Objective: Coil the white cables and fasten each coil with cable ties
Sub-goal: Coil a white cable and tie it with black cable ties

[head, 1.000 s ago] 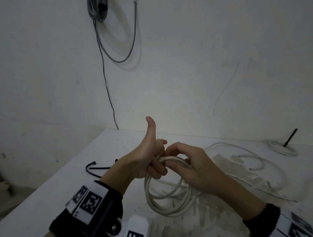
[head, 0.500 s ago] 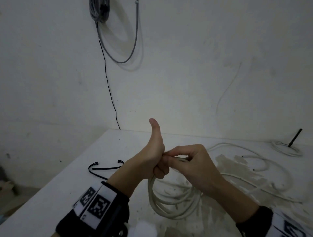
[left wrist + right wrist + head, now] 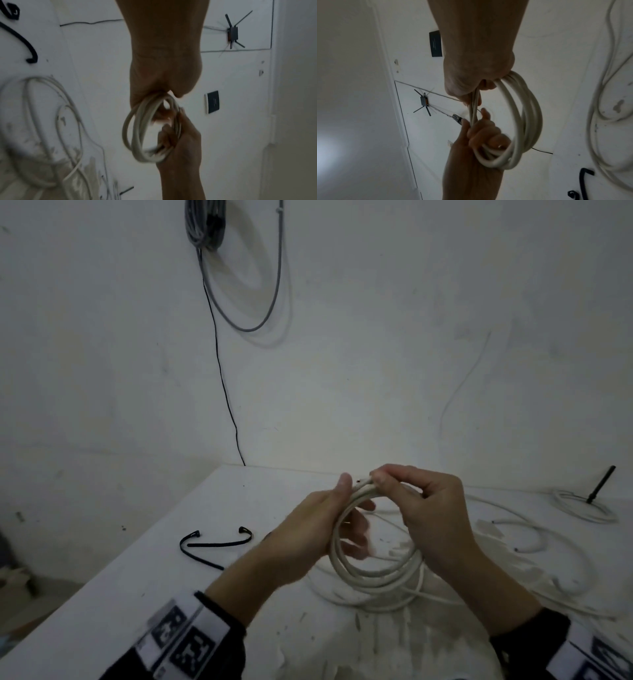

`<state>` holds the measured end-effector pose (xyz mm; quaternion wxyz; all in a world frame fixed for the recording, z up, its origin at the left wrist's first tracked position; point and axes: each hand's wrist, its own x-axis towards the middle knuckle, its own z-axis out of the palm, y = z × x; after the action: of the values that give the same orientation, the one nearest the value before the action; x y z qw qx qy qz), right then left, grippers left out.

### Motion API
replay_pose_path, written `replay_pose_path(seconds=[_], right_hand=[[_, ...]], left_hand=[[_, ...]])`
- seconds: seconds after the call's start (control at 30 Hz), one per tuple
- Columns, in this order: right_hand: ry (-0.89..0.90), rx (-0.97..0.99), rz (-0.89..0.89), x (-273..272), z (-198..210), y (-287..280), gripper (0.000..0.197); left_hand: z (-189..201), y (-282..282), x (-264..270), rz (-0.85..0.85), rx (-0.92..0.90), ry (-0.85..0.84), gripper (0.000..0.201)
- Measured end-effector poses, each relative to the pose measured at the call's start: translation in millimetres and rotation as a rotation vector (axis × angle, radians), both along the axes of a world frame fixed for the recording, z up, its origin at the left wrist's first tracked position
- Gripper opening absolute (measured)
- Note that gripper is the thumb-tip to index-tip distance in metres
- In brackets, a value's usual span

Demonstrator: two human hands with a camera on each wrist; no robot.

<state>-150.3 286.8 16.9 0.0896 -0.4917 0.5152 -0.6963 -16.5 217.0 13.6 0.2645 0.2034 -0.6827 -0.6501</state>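
Coil (image 3: 375, 571): you hold it up above the worktop (image 3: 144, 570), so the loops stay stacked for tying.
Left hand (image 3: 308, 537): curled round the coil's left side.
Right hand (image 3: 430, 518): pinching its top.
Cable ties (image 3: 214, 544): black, lying left of the coil, out of both hands' grasp.
Loose cable (image 3: 534, 546): sprawled right of the coil.

The coil of cable (image 3: 373, 573) has a smooth, off-white plastic sheath with a dull sheen. The table (image 3: 164, 577) is matt white, scuffed and smeared with grey marks. The cable ties (image 3: 212, 544) look like thin black plastic.
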Motion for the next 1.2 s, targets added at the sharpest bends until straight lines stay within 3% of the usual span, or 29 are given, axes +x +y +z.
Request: replay_pose_path(seconds=[0.1, 0.17, 0.27, 0.37, 0.63, 0.73, 0.93, 1.0, 1.07, 1.2], right_hand=[[-0.048, 0.026, 0.039, 8.0, -2.8, 0.9, 0.011], [-0.159, 0.143, 0.148, 7.9, -0.8, 1.8, 0.015], [-0.317, 0.331, 0.334, 0.2, 7.3, 5.2, 0.036], [-0.334, 0.371, 0.441, -5.4, 12.5, 9.5, 0.032], [-0.062, 0.361, 0.341, -4.5, 8.5, 10.1, 0.019], [-0.012, 0.317, 0.333, -2.2, 6.1, 8.0, 0.019], [-0.073, 0.358, 0.531, 5.8, 7.5, 1.9, 0.03], [0.023, 0.361, 0.502, 11.3, 2.5, -5.8, 0.022], [0.142, 0.343, 0.414, 17.7, -4.6, -15.7, 0.028], [0.506, 0.263, 0.274, 32.0, -15.3, -33.6, 0.019]], left_hand=[[-12.4, 5.6, -7.7, 0.195, 0.029, 0.218, 0.046], [-15.6, 2.2, -8.3, 0.253, -0.039, 0.301, 0.046], [-18.0, -3.9, -3.8, 0.251, -0.213, 0.338, 0.049], [-17.0, -8.2, -1.6, 0.252, -0.325, 0.35, 0.043], [-11.8, -6.8, 2.4, 0.248, -0.553, 0.295, 0.036], [-11.9, -7.5, 1.7, 0.29, -0.552, 0.237, 0.038], [-21.8, -16.8, 6.1, 0.525, -0.531, 0.136, 0.054], [-22.3, -20.7, 11.9, 0.563, -0.53, 0.1, 0.052], [-23.6, -26.6, 18.5, 0.606, -0.508, 0.065, 0.041], [-27.8, -37.2, 35.9, 0.622, -0.48, -0.01, 0.016]])
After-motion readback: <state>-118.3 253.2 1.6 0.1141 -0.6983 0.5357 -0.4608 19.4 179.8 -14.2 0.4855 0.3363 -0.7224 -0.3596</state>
